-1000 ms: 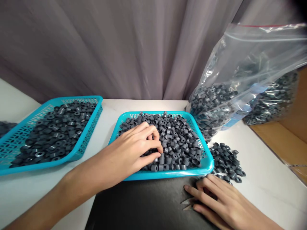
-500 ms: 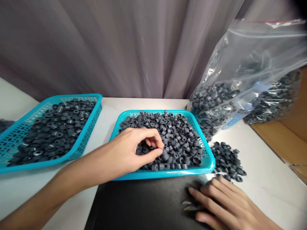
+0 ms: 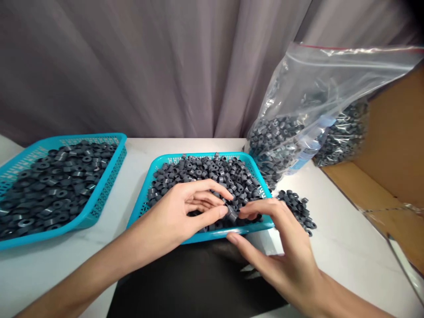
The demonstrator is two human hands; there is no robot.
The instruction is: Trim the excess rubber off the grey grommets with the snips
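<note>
My left hand [image 3: 188, 207] is over the middle blue basket [image 3: 212, 236], which is heaped with small dark grey plastic caps [image 3: 198, 170]. Its thumb and fingers close at one grey cap [image 3: 232, 215]; the exact contact is partly hidden. From the right, my right hand [image 3: 281, 243] reaches over the basket's front rim with thumb and fingers apart. Its curled fingertips are just beside that same cap, and its thumb lies lower, by the rim. Nothing shows between the right thumb and fingers.
A second blue basket [image 3: 96, 194] of grey ring-like pieces stands at the left. To the right are a loose pile of caps [image 3: 298, 205], a clear zip bag [image 3: 281, 141] of caps and a cardboard box [image 3: 397, 141]. A black mat [image 3: 192, 278] lies in front.
My right hand has lifted from the black mat and come left to the basket, beside my left fingertips. My left index finger has opened away from the thumb. The view has shifted right.
</note>
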